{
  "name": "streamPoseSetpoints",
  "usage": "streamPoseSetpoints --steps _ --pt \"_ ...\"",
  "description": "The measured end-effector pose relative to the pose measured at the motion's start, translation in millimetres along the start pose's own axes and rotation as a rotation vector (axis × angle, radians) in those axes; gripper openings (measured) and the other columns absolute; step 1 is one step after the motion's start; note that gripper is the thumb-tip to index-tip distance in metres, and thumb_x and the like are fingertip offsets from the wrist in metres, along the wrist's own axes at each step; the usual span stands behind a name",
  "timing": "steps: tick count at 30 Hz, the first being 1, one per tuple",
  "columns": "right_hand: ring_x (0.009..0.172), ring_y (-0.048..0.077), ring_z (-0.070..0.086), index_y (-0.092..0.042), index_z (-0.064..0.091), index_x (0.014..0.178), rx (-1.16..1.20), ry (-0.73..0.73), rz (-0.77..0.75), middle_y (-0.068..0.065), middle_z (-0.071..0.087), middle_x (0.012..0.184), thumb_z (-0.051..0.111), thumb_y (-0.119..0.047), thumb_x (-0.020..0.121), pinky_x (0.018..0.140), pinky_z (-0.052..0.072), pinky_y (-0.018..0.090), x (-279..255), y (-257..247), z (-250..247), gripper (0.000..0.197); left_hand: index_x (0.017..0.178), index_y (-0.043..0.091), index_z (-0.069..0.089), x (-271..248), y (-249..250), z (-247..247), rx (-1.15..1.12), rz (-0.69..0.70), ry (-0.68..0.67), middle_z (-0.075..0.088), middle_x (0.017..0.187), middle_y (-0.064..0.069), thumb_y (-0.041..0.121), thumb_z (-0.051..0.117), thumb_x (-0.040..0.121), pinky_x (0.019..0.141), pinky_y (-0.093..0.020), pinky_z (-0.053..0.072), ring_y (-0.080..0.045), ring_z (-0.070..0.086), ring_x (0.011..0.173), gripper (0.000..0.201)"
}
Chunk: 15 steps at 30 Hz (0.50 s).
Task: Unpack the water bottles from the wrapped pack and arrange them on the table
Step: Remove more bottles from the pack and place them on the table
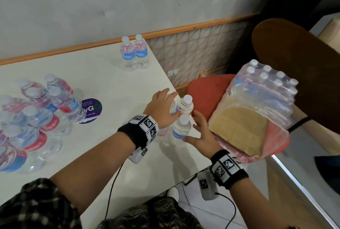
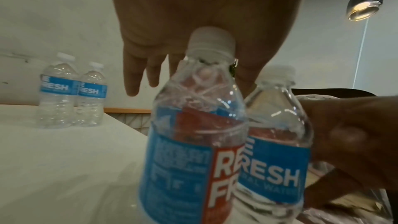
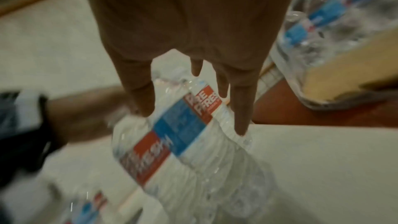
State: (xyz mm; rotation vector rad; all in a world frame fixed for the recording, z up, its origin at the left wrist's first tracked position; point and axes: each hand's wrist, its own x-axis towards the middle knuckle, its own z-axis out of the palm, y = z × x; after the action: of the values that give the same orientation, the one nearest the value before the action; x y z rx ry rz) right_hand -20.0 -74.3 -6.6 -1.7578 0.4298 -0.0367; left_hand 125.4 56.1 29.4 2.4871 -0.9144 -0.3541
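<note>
A: What is seen from the head view?

B: A white surface [image 1: 110, 81] is shown. By its right edge, three upright bottles [image 1: 181, 128] are grouped close together. The left hand [image 1: 161, 107] is laid over them from the inner side, fingers stretched out and relaxed. The right hand [image 1: 200, 133] is set against them from the edge side, fingers spread and straight. Nothing is clasped by either hand.

A: And the wrapped pack [image 1: 261, 100]?

B: It is tilted on a red chair seat [image 1: 206, 89] just off the right edge. A pair of bottles [image 1: 134, 54] is stood at the far right corner, and a cluster of bottles [image 1: 36, 118] is gathered at the left edge beside a purple sticker [image 1: 91, 108].

A: The left wrist view?

B: Loose, straight fingers [image 2: 131, 77] are seen hanging behind a red-and-blue labelled bottle [image 2: 193, 134]. A blue labelled bottle [image 2: 275, 142] just behind it is touched by the right hand.

A: The right wrist view?

B: It is blurred. Straight fingers [image 3: 243, 108] are seen touching a bottle's shoulder; whether that bottle is truly tilted cannot be told.
</note>
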Motion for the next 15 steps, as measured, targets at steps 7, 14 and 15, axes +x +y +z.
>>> streamPoseSetpoints --steps 7,14,15 --pt "0.135 0.034 0.037 -0.06 0.016 0.139 0.55 -0.043 0.44 -0.003 0.017 0.157 0.058 -0.074 0.069 0.081 0.054 0.055 31.2 -3.8 -2.5 0.083 0.147 0.039 0.012 -6.4 -1.6 -5.8 0.032 -0.065 -0.137 0.021 0.155 -0.001 0.024 0.057 0.088 0.099 -0.043 0.044 -0.034 0.049 0.125 0.075" --pt "0.122 0.027 0.052 -0.061 0.03 0.13 0.501 -0.11 0.369 -0.008 0.046 0.14 0.046 -0.061 0.089 0.081 0.052 0.057 54.1 -12.6 42.8 0.044 0.145 0.039 0.024 -26.6 -27.2 -21.8 0.077 -0.011 -0.051 0.044 0.14 0.005 0.022 0.047 0.095 0.09 -0.038 0.046 -0.028 0.056 0.114 0.058" --pt "0.121 0.027 0.052 -0.059 0.029 0.132 0.491 -0.118 0.381 -0.008 0.046 0.14 0.043 -0.062 0.089 0.079 0.053 0.057 54.8 -15.0 49.5 0.045 0.145 0.039 0.024 -29.8 -32.9 -24.5 0.078 -0.015 -0.047 0.045 0.14 0.004 0.023 0.047 0.095 0.091 -0.039 0.046 -0.028 0.056 0.115 0.057"
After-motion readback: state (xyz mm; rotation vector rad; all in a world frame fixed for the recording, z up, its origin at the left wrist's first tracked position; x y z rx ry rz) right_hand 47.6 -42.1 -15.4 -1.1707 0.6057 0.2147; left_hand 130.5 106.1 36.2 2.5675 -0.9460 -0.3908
